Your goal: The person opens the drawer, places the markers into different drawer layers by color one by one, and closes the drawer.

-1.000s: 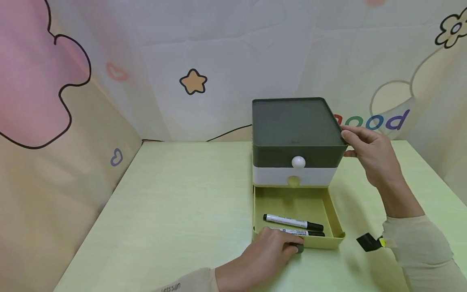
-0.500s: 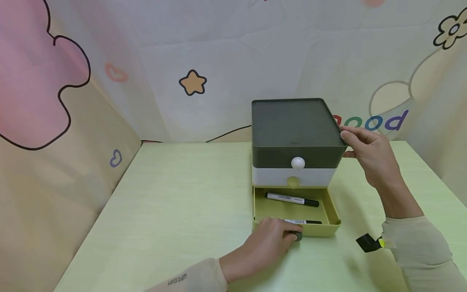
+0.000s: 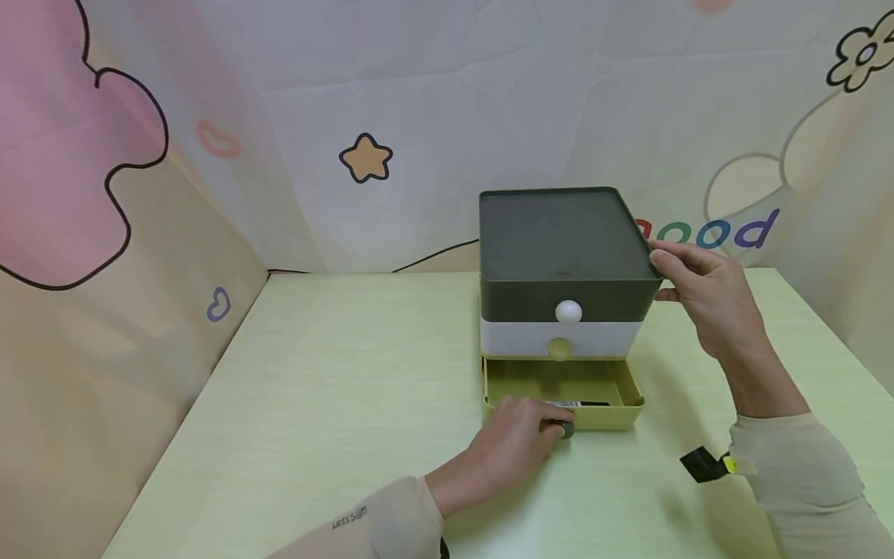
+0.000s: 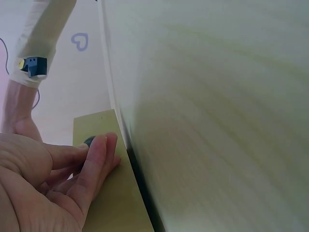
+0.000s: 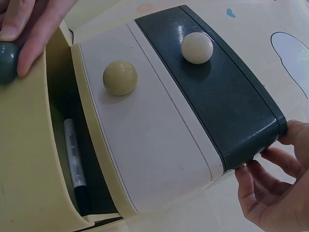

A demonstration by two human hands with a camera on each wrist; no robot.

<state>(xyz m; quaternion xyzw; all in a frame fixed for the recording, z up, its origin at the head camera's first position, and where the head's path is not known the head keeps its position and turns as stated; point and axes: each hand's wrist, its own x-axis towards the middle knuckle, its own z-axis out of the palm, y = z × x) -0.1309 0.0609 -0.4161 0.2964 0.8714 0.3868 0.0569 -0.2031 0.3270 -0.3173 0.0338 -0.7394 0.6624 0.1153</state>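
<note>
A small three-tier drawer unit (image 3: 573, 233) stands on the table, dark green on top, white in the middle and yellow-green below. Its bottom drawer (image 3: 608, 419) is partly pulled out. My left hand (image 3: 513, 446) pinches the dark green round knob (image 5: 7, 63) on that drawer's front. Inside lies a white marker (image 5: 73, 154) with a black cap; in the head view only part of it shows behind the drawer front. My right hand (image 3: 715, 299) holds the unit's upper right edge, thumb on top and fingers underneath. The white knob (image 3: 569, 312) and yellow knob (image 3: 559, 348) are untouched.
The pale green table (image 3: 363, 373) extends left of the unit. A patterned cloth (image 3: 433, 140) hangs behind it. A small black device (image 3: 701, 464) sits at the right sleeve.
My left hand has pushed the bottom drawer inward, away from me. One marker has slid back out of the head view's sight. The right hand keeps its place on the unit.
</note>
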